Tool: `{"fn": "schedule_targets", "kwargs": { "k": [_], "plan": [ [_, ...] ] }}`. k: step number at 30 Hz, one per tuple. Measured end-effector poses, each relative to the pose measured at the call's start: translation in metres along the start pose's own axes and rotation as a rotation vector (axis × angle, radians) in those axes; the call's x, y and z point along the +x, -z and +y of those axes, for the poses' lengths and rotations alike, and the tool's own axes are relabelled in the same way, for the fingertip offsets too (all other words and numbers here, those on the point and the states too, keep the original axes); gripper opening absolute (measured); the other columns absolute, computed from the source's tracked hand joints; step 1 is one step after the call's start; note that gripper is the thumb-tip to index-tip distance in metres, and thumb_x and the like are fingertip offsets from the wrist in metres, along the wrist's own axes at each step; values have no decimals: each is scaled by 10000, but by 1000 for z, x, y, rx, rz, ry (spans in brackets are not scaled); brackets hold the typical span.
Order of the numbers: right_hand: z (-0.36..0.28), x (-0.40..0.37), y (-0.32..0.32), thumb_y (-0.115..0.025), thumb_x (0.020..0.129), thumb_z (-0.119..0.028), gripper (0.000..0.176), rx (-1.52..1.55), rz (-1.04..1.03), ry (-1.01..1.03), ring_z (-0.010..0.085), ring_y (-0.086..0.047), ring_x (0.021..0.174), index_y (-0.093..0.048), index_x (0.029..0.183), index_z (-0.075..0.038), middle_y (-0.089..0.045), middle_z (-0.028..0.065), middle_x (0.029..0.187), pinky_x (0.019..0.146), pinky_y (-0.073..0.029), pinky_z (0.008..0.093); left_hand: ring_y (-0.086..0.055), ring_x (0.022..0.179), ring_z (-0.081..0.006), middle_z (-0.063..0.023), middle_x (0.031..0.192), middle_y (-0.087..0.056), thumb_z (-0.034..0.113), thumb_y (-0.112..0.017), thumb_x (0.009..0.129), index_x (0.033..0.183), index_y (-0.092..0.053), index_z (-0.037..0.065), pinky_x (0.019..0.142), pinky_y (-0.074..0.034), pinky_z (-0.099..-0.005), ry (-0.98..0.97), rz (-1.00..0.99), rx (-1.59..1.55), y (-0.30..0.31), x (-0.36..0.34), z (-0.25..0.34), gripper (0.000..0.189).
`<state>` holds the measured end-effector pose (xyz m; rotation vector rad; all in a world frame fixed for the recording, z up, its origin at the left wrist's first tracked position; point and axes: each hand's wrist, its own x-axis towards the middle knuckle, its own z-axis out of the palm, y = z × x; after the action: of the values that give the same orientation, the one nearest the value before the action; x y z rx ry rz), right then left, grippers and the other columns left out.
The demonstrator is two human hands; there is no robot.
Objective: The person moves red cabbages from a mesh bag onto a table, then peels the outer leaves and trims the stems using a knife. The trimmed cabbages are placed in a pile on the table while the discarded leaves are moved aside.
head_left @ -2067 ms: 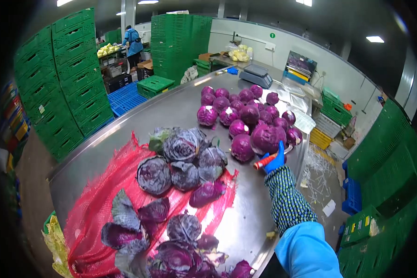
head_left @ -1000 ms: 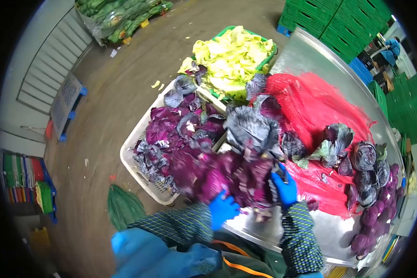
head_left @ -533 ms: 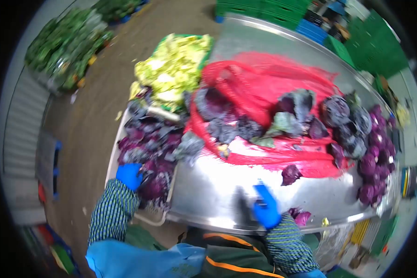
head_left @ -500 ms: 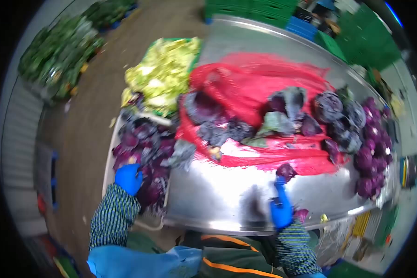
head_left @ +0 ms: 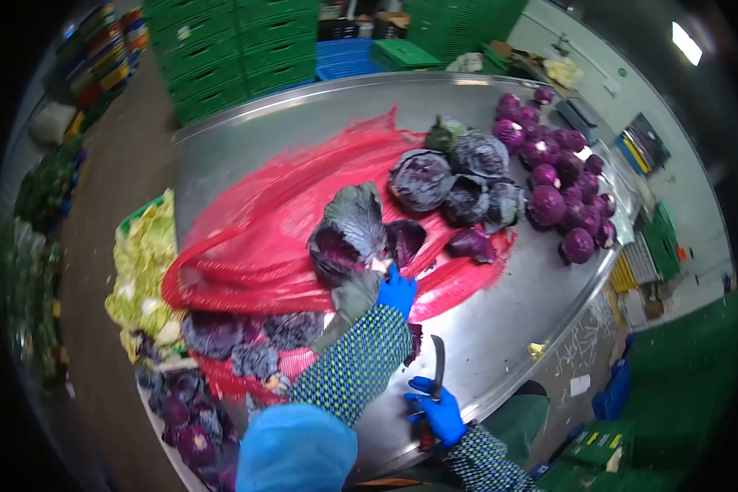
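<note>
My left hand (head_left: 398, 289), in a blue glove, reaches over the steel table (head_left: 508, 320) and touches the base of a red cabbage (head_left: 346, 234) with loose dark outer leaves; whether it grips it I cannot tell. That cabbage lies on a red mesh sack (head_left: 279, 221). My right hand (head_left: 439, 412), also gloved in blue, holds a knife (head_left: 435, 371) near the table's front edge, blade pointing up. Several untrimmed cabbages (head_left: 459, 176) sit beyond the sack. Trimmed purple heads (head_left: 553, 176) are piled at the far right.
A bin of purple leaf scraps (head_left: 197, 410) stands at the lower left beside a crate of pale green leaves (head_left: 143, 262). Stacked green crates (head_left: 221, 49) line the back. A scale (head_left: 578, 115) sits at the table's far end. The floor to the right holds green and blue crates.
My view has swung back from the scrap bin to the table. My left hand has left the bin and reached to a cabbage on the sack. My right hand now holds the knife upright.
</note>
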<state>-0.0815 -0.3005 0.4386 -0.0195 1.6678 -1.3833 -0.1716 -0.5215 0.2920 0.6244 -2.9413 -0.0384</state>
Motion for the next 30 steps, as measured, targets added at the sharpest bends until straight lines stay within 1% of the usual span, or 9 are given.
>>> {"fn": "schedule_targets", "kwargs": {
  "k": [2,10,14,17,20,22,25,28,30],
  "plan": [
    [-11,10,31,-535,876,-80,385,21,-3,3,213,-624,923,-467,1248,-7,-582,117,1139,642,-547,312,-559,952,-268,-49,796,-618,277,-552,768,835,-643,161,842,-366,-587,30,-153,-188,-17,13,-6,162],
    [-80,54,90,-517,844,-49,367,-130,480,421,148,-611,820,-525,1211,-50,-610,80,1025,549,-500,262,-575,833,-277,-67,828,-595,164,-603,530,799,-619,198,703,-358,-460,-434,121,-260,64,-143,-126,271],
    [-104,82,85,-560,834,-56,467,-274,381,587,149,-545,1017,-472,1292,-75,-521,70,1277,689,-483,238,-582,839,-279,-62,720,-587,199,-640,596,686,-662,200,839,-387,-448,353,-143,-253,20,-258,-292,92],
    [-101,130,71,-628,820,-128,570,-516,294,692,187,-518,1111,-410,1343,-74,-513,135,1269,862,-449,283,-531,1000,-284,-74,951,-600,188,-645,602,839,-661,210,934,-340,-467,5,-98,178,100,-261,-339,238],
    [-115,95,17,-721,763,-163,662,-214,-107,75,241,-454,1199,-405,1333,-43,-464,170,1291,982,-381,346,-423,1182,-316,-102,1219,-526,123,-604,640,1132,-596,180,1017,-286,-481,402,-265,206,203,-225,-257,495],
    [-48,107,20,-715,761,-129,559,-503,1,800,233,-509,1133,-484,1260,-33,-537,118,1207,961,-405,341,-457,1133,-328,-109,1223,-519,51,-573,662,1177,-573,142,980,-325,-473,340,260,69,218,-207,-210,522],
    [-22,70,11,-669,790,-112,318,-486,53,760,197,-554,1048,-610,1096,-53,-561,90,1155,879,-458,317,-514,987,-194,-108,1170,-503,41,-604,792,1312,-414,61,786,-456,-293,617,188,-1221,177,-193,-95,554],
    [-44,53,25,-612,836,-144,291,-24,28,128,131,-575,903,-598,1118,-77,-578,76,1113,718,-496,275,-377,1235,-248,-177,1366,-326,198,-714,789,1410,-115,-22,1019,-334,-358,655,-59,-1556,135,-158,-14,890],
    [-72,51,7,-590,858,-191,425,-131,89,267,73,-520,715,-502,1258,-76,-607,57,968,546,-446,223,-381,1233,-245,-176,1361,-339,189,-743,756,1404,-150,-24,1012,-343,-355,666,70,-1685,124,-155,-6,904]
  ]
}}
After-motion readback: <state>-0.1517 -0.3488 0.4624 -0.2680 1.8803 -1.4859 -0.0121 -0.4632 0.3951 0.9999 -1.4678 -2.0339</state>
